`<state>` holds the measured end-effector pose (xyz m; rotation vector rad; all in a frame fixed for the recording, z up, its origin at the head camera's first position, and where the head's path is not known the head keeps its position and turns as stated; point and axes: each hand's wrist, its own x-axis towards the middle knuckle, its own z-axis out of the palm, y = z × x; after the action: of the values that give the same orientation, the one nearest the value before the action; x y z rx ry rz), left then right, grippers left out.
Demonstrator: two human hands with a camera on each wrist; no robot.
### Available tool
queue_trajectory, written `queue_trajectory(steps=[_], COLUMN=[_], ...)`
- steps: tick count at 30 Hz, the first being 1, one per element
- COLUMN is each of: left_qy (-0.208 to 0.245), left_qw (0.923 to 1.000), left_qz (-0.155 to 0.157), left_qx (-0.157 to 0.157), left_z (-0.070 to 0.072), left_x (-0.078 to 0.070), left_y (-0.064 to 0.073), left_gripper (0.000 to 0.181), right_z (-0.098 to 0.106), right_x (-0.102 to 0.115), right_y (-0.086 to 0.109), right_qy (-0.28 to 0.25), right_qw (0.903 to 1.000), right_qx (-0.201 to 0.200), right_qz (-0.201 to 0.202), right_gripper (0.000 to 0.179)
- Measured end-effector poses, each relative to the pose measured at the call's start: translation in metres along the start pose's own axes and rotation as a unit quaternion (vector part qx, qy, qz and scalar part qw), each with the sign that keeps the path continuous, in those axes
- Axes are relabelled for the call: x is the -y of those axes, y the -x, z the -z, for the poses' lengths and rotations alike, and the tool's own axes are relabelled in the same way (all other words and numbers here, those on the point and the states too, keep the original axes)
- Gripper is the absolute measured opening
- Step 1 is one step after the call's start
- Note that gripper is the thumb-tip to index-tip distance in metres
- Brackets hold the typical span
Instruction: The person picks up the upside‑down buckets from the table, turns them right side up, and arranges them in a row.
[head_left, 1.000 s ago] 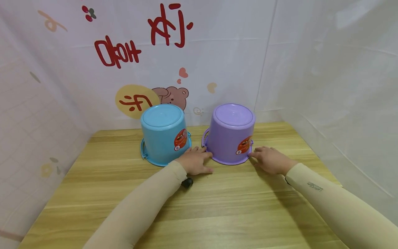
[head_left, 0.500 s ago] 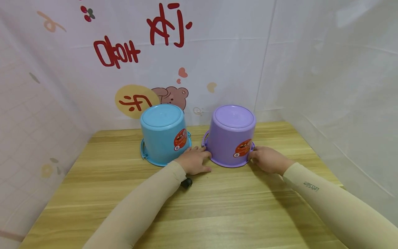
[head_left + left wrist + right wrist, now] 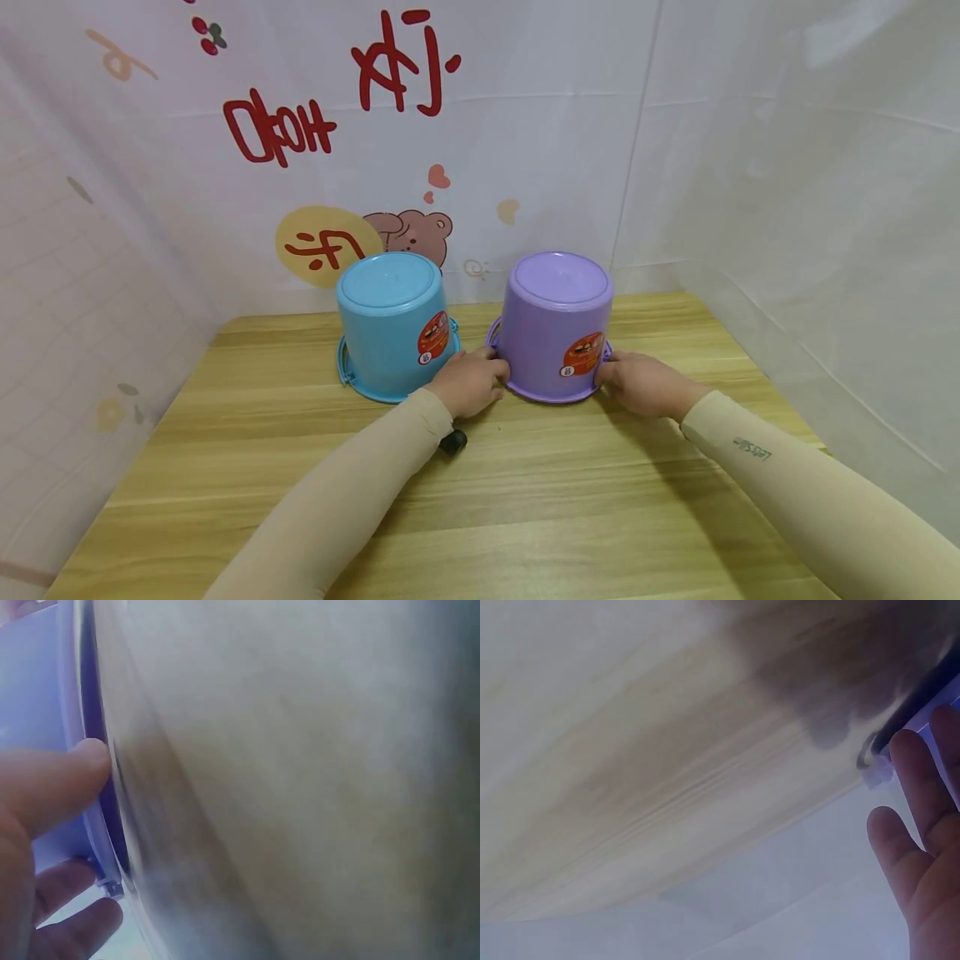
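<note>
An upside-down purple bucket [image 3: 532, 350] stands on the wooden table, its rim at the bottom and a red-orange label on its front right. My left hand [image 3: 467, 385] grips its left side low at the rim; the left wrist view has the thumb [image 3: 71, 776] on the rim and fingers near the handle's hinge. On the opposite side my right hand [image 3: 643, 386] holds the lower edge, its inner fingers partly hidden by the bucket. A blue bucket [image 3: 386, 354], likewise upside down, stands left of the purple one, partly behind my left hand.
The wooden table [image 3: 495, 517] reaches back to a white printed curtain [image 3: 555, 125] behind both buckets. More white cloth [image 3: 825, 250] hangs along the right side. A small black device [image 3: 453, 442] sits under my left wrist.
My right fingers have closed in on the purple bucket's rim. The bucket has turned a little and come slightly nearer. My left thumb and fingers have drawn in against its side.
</note>
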<state>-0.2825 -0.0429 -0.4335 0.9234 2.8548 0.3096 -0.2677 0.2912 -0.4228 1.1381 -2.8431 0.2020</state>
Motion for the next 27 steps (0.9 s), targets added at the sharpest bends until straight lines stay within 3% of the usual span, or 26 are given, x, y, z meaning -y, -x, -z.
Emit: queue_trajectory(steps=[7, 10, 16, 27], left_qy=[0.015, 0.037, 0.061, 0.105], left_qw=[0.9981, 0.9946, 0.9854, 0.9780], left_qz=[0.010, 0.013, 0.022, 0.046], left_qx=[-0.059, -0.096, -0.157, -0.174], left_z=[-0.001, 0.000, 0.003, 0.017], left_x=[0.001, 0.000, 0.000, -0.003], left_y=[-0.005, -0.006, -0.006, -0.005], left_gripper=[0.017, 0.012, 0.018, 0.020], right_z=[0.004, 0.005, 0.009, 0.007], right_x=[0.000, 0.002, 0.007, 0.013], right_y=[0.000, 0.000, 0.001, 0.003], right_qy=[-0.028, -0.040, -0.038, -0.009], right_qw=[0.9992, 0.9983, 0.9969, 0.9873], right_qx=[-0.011, -0.018, -0.054, -0.158], right_qz=[-0.028, -0.040, -0.042, -0.015], right_gripper=[0.019, 0.017, 0.019, 0.024])
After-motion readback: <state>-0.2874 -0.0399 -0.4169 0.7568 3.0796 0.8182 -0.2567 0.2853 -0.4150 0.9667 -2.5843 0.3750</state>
